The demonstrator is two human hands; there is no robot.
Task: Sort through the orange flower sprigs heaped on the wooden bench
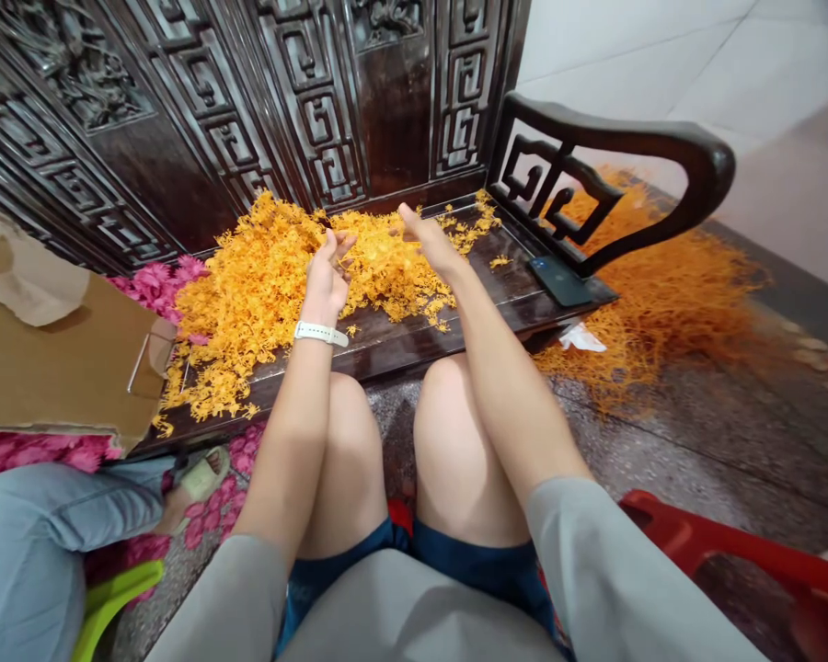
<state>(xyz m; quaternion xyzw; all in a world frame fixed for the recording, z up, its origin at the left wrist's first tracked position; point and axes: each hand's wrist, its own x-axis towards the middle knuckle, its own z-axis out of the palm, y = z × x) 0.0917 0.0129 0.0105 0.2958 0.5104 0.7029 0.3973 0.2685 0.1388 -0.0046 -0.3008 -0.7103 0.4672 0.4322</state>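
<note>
A heap of small orange-yellow plastic-looking flower pieces (241, 276) spreads over the seat of a dark carved wooden bench (386, 342). My left hand (327, 280), with a pale watch band on the wrist, is raised in front of the heap, thumb up and fingers apart. Facing it from the right, my right hand (429, 241) has its thumb up and its fingers pointing inward over the pieces. Between the two palms there is a gap with nothing gripped in it. Whether the fingertips touch the pieces cannot be made out.
A cardboard box (62, 349) stands at the left beside pink flower pieces (155, 287). A dark phone (558, 279) lies near the bench's armrest (662, 147). Orange strands (662, 294) cover the floor at right. A red stool (731, 542) and another person's leg (34, 542) are close by.
</note>
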